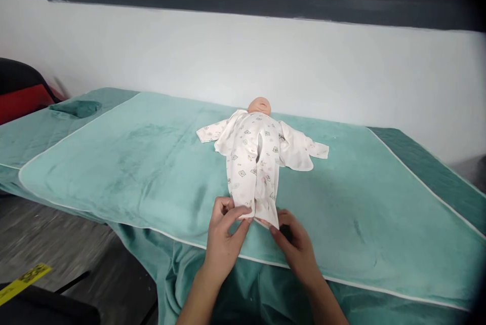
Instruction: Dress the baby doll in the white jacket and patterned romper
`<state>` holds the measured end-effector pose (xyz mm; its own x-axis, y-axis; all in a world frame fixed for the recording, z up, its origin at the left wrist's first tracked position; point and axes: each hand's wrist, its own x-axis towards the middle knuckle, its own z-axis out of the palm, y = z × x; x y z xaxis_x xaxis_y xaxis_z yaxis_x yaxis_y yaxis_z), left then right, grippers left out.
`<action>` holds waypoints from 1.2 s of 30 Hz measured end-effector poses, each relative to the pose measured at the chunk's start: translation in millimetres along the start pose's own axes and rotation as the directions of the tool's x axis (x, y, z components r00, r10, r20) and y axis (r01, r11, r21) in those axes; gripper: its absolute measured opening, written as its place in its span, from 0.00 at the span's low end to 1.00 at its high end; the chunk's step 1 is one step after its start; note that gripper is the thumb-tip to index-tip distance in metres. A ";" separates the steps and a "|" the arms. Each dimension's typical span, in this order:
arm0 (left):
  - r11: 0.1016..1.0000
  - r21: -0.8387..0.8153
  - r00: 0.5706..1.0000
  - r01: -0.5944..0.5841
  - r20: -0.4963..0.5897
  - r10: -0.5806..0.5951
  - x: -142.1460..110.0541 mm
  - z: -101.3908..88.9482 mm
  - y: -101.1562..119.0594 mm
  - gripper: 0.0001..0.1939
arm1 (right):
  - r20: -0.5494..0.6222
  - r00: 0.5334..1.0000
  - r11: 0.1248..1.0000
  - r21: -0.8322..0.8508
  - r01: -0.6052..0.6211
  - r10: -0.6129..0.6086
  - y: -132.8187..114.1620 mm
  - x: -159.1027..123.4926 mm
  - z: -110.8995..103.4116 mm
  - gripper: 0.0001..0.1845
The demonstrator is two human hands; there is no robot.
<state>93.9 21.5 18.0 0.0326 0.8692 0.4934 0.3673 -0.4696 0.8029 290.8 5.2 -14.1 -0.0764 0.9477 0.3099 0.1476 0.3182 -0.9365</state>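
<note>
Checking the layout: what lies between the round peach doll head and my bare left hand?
Printed white cloth clothing lies there, in the head-camera view.

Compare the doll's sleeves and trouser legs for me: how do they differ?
The sleeves stretch out to either side, while the trouser legs lie side by side, pointing toward the person. The trouser legs look longer and wider than the sleeves. The left hand and right hand are at the trouser legs' lower ends; neither touches the sleeves. Both are white with small printed motifs.
</note>
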 end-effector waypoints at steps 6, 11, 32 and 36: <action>0.993 0.048 0.992 -0.111 -0.060 0.114 -0.4 3.8 5.1 0.12 | -0.090 0.995 0.907 0.421 -0.009 0.052 15.1 -6.0 -25.7 0.09; 0.997 0.063 0.996 -0.053 -0.069 0.057 -10.1 6.6 -1.7 0.10 | -0.124 0.989 0.864 0.504 -0.006 0.080 15.9 0.2 -24.2 0.08; 0.916 0.371 0.987 -0.153 0.022 0.157 -15.6 15.1 8.6 0.11 | 0.022 1.000 0.997 0.077 -0.022 0.020 -2.5 2.3 -11.4 0.03; 0.937 0.329 0.990 -0.114 -0.044 0.135 -28.1 14.3 7.1 0.11 | 0.023 1.000 0.986 0.166 -0.021 0.017 -2.6 0.7 -17.6 0.05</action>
<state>108.9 -4.0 5.0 0.0415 0.7901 0.6116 0.6467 -0.4878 0.5864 307.7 5.5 -8.6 -0.0960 0.9522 0.2900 -0.0164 0.2897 -0.9570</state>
